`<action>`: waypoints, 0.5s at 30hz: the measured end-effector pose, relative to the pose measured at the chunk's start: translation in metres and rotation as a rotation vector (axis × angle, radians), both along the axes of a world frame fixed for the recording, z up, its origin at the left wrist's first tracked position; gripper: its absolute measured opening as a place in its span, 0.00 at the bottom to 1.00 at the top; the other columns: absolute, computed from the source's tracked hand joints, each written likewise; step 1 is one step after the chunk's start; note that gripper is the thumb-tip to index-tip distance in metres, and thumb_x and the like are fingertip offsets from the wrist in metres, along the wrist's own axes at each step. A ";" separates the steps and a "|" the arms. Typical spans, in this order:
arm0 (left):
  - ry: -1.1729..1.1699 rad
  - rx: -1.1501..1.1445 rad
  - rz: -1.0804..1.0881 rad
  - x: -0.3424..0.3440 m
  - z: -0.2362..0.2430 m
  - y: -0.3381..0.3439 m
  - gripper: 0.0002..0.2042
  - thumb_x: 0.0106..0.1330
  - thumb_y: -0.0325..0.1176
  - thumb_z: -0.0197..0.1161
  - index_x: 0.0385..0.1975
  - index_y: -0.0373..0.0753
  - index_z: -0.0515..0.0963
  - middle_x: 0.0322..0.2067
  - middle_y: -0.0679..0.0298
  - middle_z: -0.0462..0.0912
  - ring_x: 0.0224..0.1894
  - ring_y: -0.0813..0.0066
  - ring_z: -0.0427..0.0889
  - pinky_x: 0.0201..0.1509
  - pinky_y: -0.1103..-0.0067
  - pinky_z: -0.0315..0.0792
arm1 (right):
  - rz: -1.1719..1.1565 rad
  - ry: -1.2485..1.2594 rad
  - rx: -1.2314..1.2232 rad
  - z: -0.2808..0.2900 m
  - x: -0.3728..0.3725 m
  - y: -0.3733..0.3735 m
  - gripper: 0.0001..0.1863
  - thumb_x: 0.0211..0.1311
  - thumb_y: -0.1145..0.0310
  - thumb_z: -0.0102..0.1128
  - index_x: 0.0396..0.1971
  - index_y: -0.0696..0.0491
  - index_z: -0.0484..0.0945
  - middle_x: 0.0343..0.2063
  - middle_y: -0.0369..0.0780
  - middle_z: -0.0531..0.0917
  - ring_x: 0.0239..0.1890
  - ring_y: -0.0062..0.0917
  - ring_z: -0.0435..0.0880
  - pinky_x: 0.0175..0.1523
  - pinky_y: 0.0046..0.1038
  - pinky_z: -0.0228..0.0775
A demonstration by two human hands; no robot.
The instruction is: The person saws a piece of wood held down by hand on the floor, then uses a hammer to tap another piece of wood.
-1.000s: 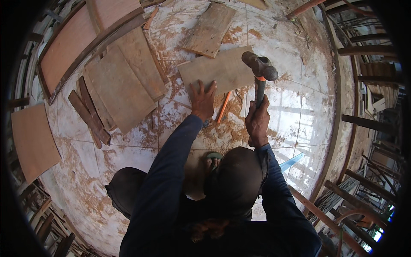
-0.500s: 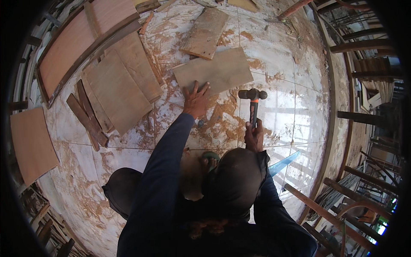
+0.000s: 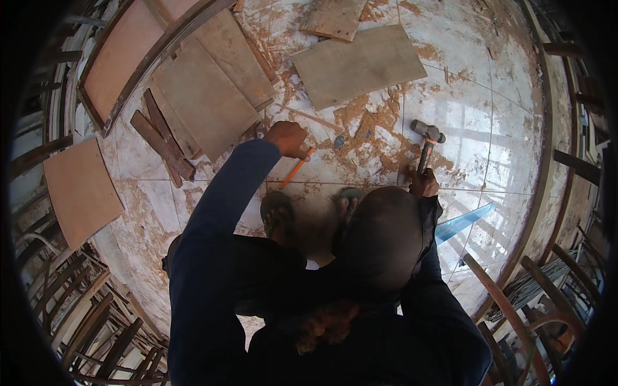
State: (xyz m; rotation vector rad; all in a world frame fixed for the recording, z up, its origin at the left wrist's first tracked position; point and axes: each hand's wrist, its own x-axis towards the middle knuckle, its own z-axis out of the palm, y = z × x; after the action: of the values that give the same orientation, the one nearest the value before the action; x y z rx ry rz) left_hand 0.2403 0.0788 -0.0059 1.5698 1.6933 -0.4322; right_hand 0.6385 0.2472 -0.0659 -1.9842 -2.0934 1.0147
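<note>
My left hand [image 3: 288, 139] is low over the floor, its curled fingers at the upper end of a thin orange pencil-like stick [image 3: 296, 172] and apparently closed on it. My right hand [image 3: 425, 183], beside my knee, grips a hammer [image 3: 427, 135] by its dark and orange handle, head upward. Beyond my hands a rectangular plywood board [image 3: 360, 66] lies flat with no hand on it. Another wooden board [image 3: 333, 18] lies just past it.
Stacked plywood sheets [image 3: 206, 96] and dark wood strips [image 3: 154, 136] lie at the left. A blue saw blade [image 3: 465, 222] is right of my knee. One loose panel [image 3: 84, 193] rests at far left. Wooden legs [image 3: 505, 302] stand at lower right; sawdust covers the tiles.
My left hand has left the plywood board and come back toward my feet, to the orange stick. My right hand still holds the hammer. The whole view has shifted.
</note>
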 end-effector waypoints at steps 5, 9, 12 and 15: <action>-0.082 0.048 0.188 0.029 -0.051 -0.058 0.31 0.49 0.65 0.69 0.29 0.35 0.82 0.33 0.49 0.84 0.40 0.50 0.84 0.46 0.60 0.76 | 0.165 -0.179 0.326 0.005 0.005 -0.008 0.22 0.55 0.50 0.69 0.34 0.55 0.78 0.24 0.47 0.82 0.29 0.47 0.84 0.32 0.44 0.73; -0.111 0.132 0.308 0.038 -0.081 -0.068 0.26 0.54 0.56 0.68 0.30 0.34 0.81 0.29 0.49 0.84 0.32 0.52 0.85 0.39 0.62 0.78 | 0.145 -0.017 0.451 0.038 -0.033 -0.023 0.16 0.57 0.55 0.68 0.34 0.52 0.78 0.30 0.45 0.83 0.32 0.46 0.83 0.34 0.43 0.73; -0.595 0.089 0.658 0.063 -0.062 -0.021 0.15 0.62 0.39 0.67 0.32 0.29 0.79 0.24 0.54 0.84 0.25 0.65 0.87 0.30 0.70 0.80 | 0.398 0.199 0.039 0.039 -0.053 -0.027 0.14 0.64 0.58 0.64 0.41 0.53 0.78 0.29 0.45 0.84 0.29 0.39 0.84 0.34 0.38 0.74; -0.951 0.047 0.889 0.109 -0.030 0.023 0.11 0.69 0.33 0.61 0.33 0.28 0.79 0.27 0.56 0.85 0.25 0.71 0.87 0.27 0.76 0.80 | 0.311 0.675 -0.255 0.030 -0.103 -0.065 0.18 0.69 0.55 0.60 0.45 0.55 0.78 0.25 0.44 0.85 0.26 0.30 0.83 0.32 0.33 0.73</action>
State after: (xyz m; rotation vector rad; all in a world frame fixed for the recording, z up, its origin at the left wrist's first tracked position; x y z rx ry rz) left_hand 0.3490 0.1018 -0.0355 0.6768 1.3971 0.7064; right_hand 0.5359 0.1823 -0.0362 -1.1355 -1.9583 1.7719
